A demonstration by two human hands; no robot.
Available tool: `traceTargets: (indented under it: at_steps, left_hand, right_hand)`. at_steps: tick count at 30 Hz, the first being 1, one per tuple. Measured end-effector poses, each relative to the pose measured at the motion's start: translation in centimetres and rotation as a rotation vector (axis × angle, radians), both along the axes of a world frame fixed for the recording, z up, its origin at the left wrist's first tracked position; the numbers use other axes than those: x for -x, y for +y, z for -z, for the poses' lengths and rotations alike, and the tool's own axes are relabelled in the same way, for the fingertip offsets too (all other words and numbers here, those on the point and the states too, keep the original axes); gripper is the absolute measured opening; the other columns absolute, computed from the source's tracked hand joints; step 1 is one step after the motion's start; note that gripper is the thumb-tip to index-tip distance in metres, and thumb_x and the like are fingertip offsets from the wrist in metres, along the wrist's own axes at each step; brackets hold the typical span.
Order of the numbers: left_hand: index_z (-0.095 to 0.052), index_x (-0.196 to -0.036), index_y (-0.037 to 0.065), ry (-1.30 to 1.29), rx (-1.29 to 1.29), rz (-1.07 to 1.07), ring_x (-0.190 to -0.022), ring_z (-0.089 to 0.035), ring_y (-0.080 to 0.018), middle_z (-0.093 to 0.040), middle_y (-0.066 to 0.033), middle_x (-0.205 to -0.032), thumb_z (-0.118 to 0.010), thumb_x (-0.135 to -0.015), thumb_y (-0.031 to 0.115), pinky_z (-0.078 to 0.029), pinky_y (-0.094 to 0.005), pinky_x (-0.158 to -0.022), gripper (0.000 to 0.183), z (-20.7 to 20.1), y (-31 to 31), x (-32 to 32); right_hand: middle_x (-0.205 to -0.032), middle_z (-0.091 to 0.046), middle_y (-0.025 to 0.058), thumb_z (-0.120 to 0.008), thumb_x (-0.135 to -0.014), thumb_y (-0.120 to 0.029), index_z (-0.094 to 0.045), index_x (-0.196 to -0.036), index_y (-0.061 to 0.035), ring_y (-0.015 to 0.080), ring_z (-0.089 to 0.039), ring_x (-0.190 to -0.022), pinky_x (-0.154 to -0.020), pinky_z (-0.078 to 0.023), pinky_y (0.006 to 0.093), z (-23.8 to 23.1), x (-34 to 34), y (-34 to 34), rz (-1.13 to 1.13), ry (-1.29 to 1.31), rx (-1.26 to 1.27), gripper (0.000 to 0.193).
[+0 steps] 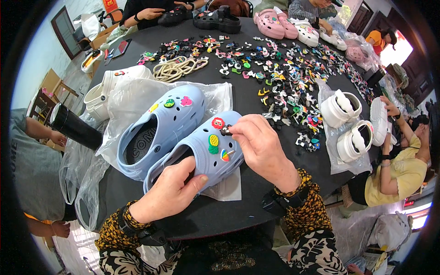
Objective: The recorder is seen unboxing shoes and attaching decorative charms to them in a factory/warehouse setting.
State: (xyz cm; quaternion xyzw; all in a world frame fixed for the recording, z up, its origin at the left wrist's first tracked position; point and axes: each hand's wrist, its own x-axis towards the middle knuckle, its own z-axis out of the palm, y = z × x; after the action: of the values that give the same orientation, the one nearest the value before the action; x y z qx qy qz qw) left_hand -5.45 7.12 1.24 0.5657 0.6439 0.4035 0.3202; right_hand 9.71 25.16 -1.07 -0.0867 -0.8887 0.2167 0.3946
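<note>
Two light blue clogs lie side by side in front of me, partly on a clear plastic bag (pixel 219 95). My left hand (pixel 172 188) grips the nearer clog (pixel 206 160), its fingers inside the opening and the thumb outside on the upper. On that clog sit a red round charm (pixel 217 123), a pineapple charm (pixel 213 143) and a rainbow-coloured charm (pixel 225 155). My right hand (pixel 261 142) pinches a small dark shoe charm (pixel 226 131) against the toe, beside the red one. The other clog (pixel 176 117) carries yellow, green and pink charms.
Loose charms (pixel 288 75) cover the table's middle and far right. Cream-coloured rings (pixel 178 68) lie beyond the clogs. White clogs (pixel 117 85) stand at left, small white shoes (pixel 340 109) at right. A black tumbler (pixel 75 126) stands left. Other people handle shoes around the table.
</note>
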Motion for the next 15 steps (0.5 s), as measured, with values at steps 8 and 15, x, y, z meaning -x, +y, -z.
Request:
traceTargets:
  at_steps: [8, 15]
  left_hand:
    - [-0.049, -0.09, -0.003, -0.007, -0.016, -0.005, -0.062, -0.053, -0.0277, -0.056, -0.0178, -0.072, -0.061, -0.089, 0.009, -0.044, -0.0361, -0.06, 0.017, 0.34, -0.18, 0.2]
    - [-0.049, -0.09, -0.003, 0.008, -0.007, -0.011, -0.061, -0.051, -0.0273, -0.056, -0.0177, -0.071, -0.061, -0.089, 0.009, -0.044, -0.036, -0.06, 0.017, 0.09, 0.01, 0.02]
  right_hand:
    - [-0.09, -0.057, 0.0113, -0.063, -0.076, 0.004, -0.058, -0.091, -0.0027, 0.0312, -0.056, -0.086, -0.077, -0.045, 0.0405, 0.47, 0.45, -0.19, -0.001, 0.016, 0.033, 0.017]
    - [-0.09, -0.058, 0.01, -0.064, -0.076, 0.002, -0.059, -0.092, -0.0037, 0.0303, -0.056, -0.085, -0.077, -0.043, 0.0395, 0.79, 0.73, -0.5, 0.02, 0.05, -0.048, 0.018]
